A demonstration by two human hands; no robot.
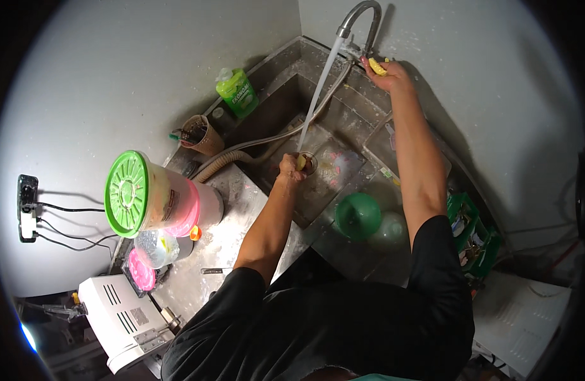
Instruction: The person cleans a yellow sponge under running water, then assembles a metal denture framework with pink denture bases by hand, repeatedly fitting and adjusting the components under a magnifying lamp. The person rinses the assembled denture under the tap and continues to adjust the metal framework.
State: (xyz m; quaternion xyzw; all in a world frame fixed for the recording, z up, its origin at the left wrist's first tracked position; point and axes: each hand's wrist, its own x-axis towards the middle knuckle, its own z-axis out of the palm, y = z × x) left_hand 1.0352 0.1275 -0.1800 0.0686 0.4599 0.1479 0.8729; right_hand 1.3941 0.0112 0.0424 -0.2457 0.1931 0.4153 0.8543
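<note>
Water runs in a stream from the curved metal faucet (370, 14) down to my left hand (291, 167) over the sink basin (324, 190). My left fingers are closed round a small clear glass (314, 164); its round rim shows, and a yellowish patch lies by the fingers, too small to name. Up at the faucet's base, my right hand (395, 79) grips a yellow sponge (377, 67) beside the tap, its fingertips close to the faucet. Whether those fingertips touch the tap is hard to see.
A green bowl (358, 216) and a clear bowl (390, 230) sit at the sink's right. Ribbed hoses (224, 162) cross the basin's left edge. Green soap pouch (236, 93), utensil cup (202, 134), lidded tubs (156, 193) and a knife (213, 271) stand or lie left.
</note>
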